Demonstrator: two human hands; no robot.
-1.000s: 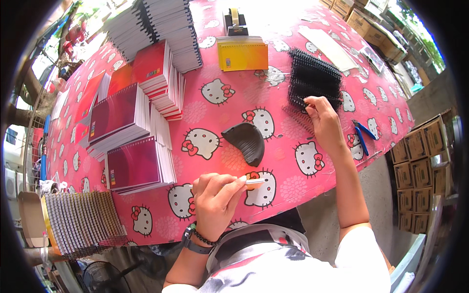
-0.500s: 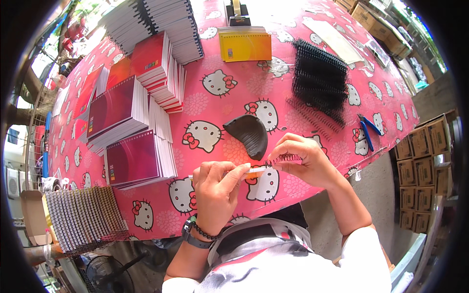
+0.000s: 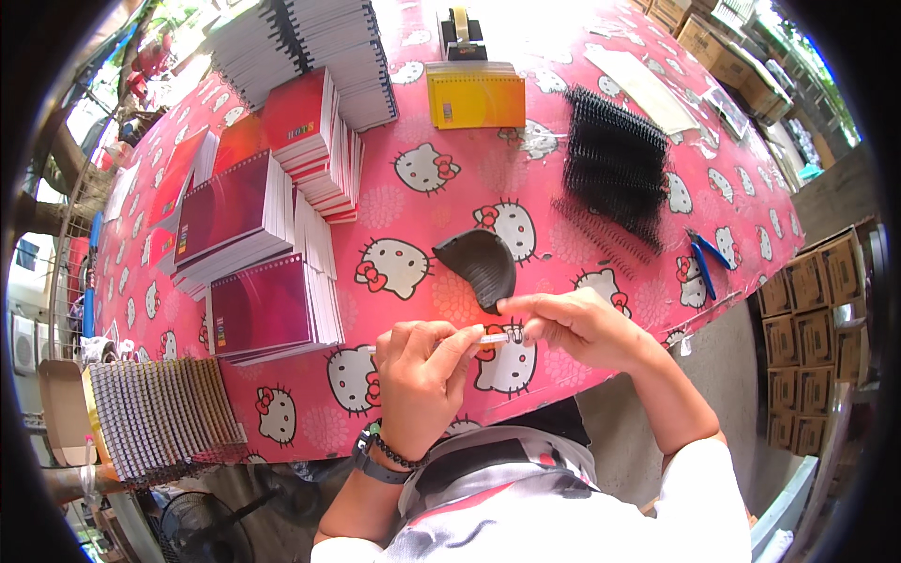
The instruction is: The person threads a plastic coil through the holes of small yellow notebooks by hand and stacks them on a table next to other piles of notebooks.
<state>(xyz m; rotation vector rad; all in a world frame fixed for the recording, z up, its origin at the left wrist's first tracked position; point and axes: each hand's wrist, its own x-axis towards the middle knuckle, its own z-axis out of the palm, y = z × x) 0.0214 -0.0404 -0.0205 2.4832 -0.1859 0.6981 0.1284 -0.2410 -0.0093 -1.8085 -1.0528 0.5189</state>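
In my left hand (image 3: 418,361), thumb and fingers are closed around a small notebook (image 3: 494,339) seen edge-on, with most of it hidden by the hand. A short piece of spiral binding coil (image 3: 515,335) sticks out at the notebook's right end. My right hand (image 3: 587,328) is beside that coil, index finger stretched out to the left and thumb lower, near the coil's end. Whether the thumb touches the coil, I cannot tell. Just beyond the right fingertips lies a black, ribbed, curved piece (image 3: 481,266) on the pink patterned tablecloth (image 3: 413,211).
Stacks of purple notebooks (image 3: 258,305) and red notebooks (image 3: 296,108) fill the left. Bound books (image 3: 141,418) stand at the near left. Yellow notebooks (image 3: 479,98) stand before a tape dispenser (image 3: 460,38). Black coils (image 3: 615,164), red coils (image 3: 601,235) and blue-handled pliers (image 3: 704,263) lie right.
My right hand was pinching a long stretch of red coil; now its index finger is extended and only a short coil end shows. My left hand keeps its hold on the notebook.
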